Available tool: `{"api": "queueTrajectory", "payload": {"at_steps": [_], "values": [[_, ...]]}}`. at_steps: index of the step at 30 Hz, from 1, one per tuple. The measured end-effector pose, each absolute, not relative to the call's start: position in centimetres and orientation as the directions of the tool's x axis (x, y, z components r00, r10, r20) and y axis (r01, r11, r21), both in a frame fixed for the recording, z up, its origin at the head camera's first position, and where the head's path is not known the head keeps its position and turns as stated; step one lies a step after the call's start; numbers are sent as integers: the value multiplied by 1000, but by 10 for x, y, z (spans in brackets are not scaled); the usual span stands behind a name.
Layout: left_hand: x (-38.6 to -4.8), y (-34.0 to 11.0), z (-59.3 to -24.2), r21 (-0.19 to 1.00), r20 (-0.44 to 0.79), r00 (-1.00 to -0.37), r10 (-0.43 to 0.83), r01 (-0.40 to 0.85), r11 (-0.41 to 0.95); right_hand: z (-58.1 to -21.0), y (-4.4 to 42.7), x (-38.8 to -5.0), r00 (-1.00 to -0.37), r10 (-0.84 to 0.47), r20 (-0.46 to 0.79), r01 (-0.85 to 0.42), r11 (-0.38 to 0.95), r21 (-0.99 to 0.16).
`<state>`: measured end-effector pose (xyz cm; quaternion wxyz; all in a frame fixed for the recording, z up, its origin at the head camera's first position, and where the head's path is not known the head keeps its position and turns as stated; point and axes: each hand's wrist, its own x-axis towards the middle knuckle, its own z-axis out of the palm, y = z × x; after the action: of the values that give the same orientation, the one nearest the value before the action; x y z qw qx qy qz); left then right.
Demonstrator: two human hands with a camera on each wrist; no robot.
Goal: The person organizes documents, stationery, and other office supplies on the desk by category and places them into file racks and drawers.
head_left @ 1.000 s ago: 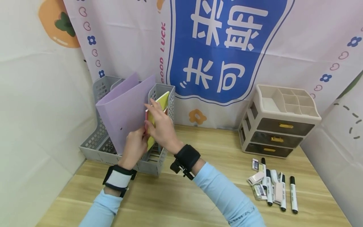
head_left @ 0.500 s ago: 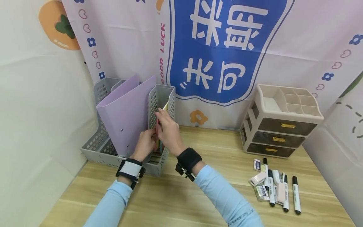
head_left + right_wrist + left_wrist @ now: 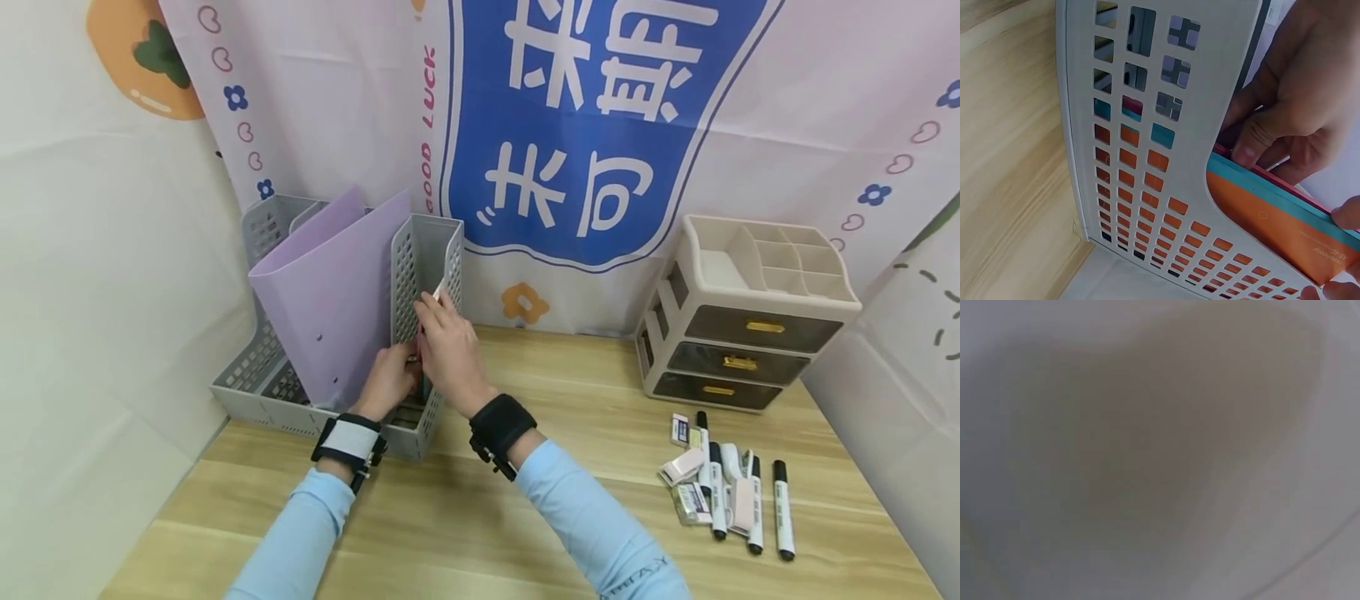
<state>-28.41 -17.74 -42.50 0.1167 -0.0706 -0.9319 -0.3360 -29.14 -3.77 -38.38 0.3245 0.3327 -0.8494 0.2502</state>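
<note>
The left hand (image 3: 390, 379) grips the front edge of a few thin books at the rack's right compartment. Over their upper part, the right hand (image 3: 452, 350) holds them from the other side. In the right wrist view an orange book (image 3: 1272, 219), a teal one (image 3: 1266, 185) and a red edge stand together behind the perforated wall (image 3: 1141, 212). The left thumb (image 3: 1246, 155) lies against the red edge; right fingertips (image 3: 1338, 290) pinch the stack at the lower right. The left wrist view is too blurred to read.
A lilac folder (image 3: 330, 308) leans in the grey rack (image 3: 262, 412), left of the hands. At the right stand a beige drawer unit (image 3: 765, 325) and, before it, several markers (image 3: 783, 508), erasers (image 3: 680, 429) and other small items on the wooden table (image 3: 525, 517).
Both hands moved right, then the books sank lower into the right compartment. Their yellow-green cover, plain to see a second ago, is now hidden in the head view. The folder stayed in place.
</note>
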Motion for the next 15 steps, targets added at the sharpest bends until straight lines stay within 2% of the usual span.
{"api": "queueTrajectory", "payload": {"at_steps": [6, 10, 15], "values": [[-275, -180, -413, 628, 150, -980, 132, 198, 753, -375, -33, -287, -588, -471, 658, -740, 643, -200], [-262, -185, -405, 600, 231, -961, 150, 263, 756, -369, -27, -280, -569, -490, 660, -765, 610, -206], [-242, -184, -388, 559, 365, -927, 90, 296, 775, -357, -7, -260, -488, -468, 737, -815, 548, -191]]}}
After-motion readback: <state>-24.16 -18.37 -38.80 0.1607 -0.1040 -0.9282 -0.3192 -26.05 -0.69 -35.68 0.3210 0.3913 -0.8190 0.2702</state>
